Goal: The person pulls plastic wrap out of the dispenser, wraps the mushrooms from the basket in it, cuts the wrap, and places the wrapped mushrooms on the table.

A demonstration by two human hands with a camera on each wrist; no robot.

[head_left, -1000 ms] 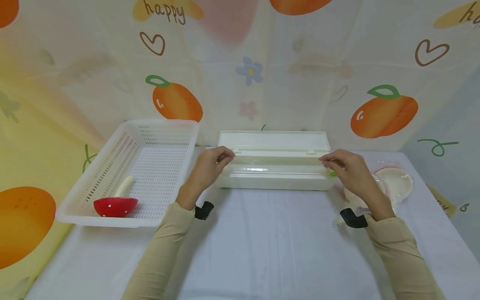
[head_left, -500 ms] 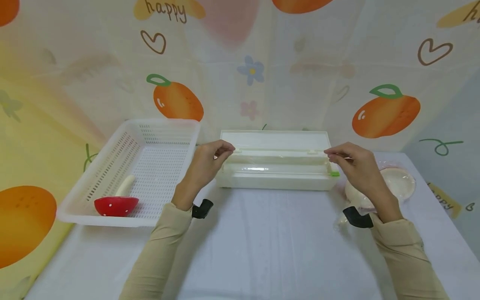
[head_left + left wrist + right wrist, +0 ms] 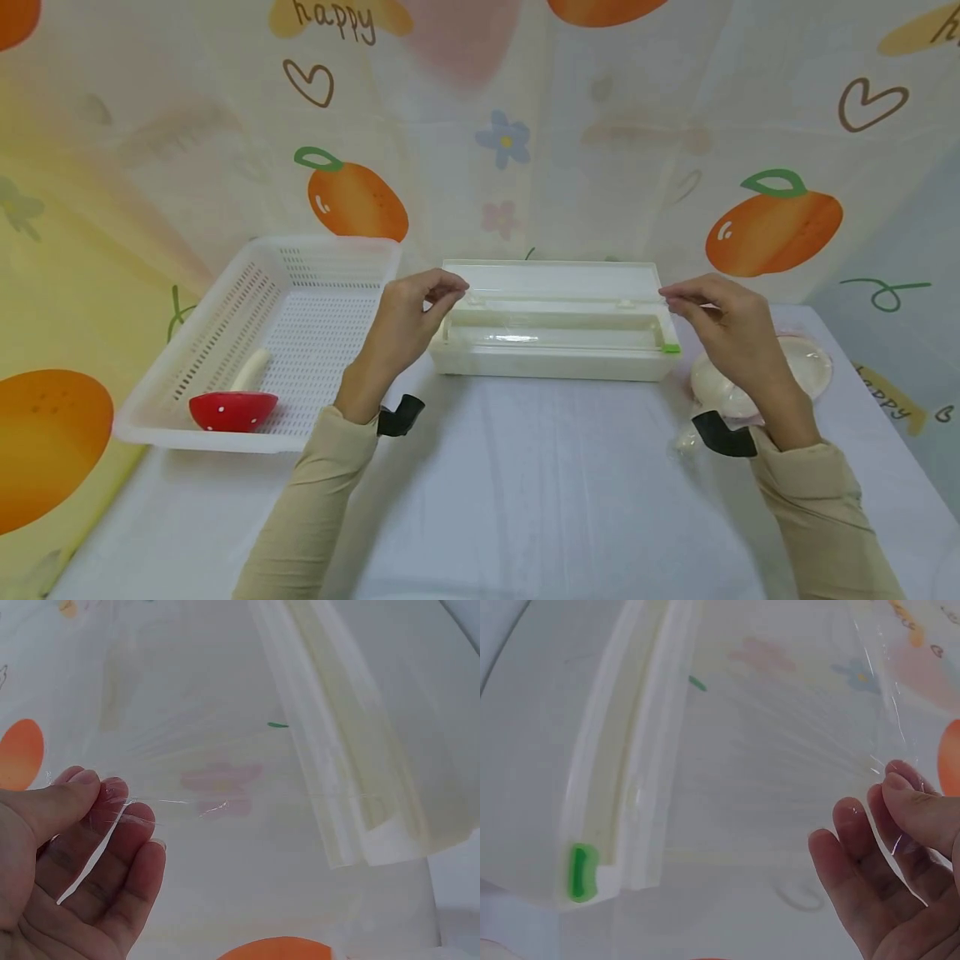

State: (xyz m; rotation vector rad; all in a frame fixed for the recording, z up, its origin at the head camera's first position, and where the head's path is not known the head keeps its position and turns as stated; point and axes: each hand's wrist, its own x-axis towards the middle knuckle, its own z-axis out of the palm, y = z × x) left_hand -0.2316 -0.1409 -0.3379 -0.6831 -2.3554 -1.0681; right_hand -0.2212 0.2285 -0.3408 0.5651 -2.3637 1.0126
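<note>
A white cling film dispenser box point(image 3: 555, 364) sits at the back of the table with its lid point(image 3: 551, 279) raised. Thumb and fingertips of my left hand point(image 3: 405, 321) pinch one corner of the clear cling film point(image 3: 810, 727). My right hand point(image 3: 731, 333) pinches the opposite corner, its other fingers loosely spread in the right wrist view. Between the hands and the box the film stretches, with creases fanning from the right fingertips. A green slider point(image 3: 581, 874) is at the box's right end.
On the left, a white perforated basket point(image 3: 202, 439) holds a red, white-dotted mushroom-shaped thing point(image 3: 232, 412) with a pale stem. Round pale things in clear wrap point(image 3: 806, 367) lie behind my right wrist. A printed cloth point(image 3: 600, 200) hangs close behind the box.
Both hands have risen from the box opening toward the top of the lid, drawing the film up. The right hand has also shifted right, uncovering the green slider.
</note>
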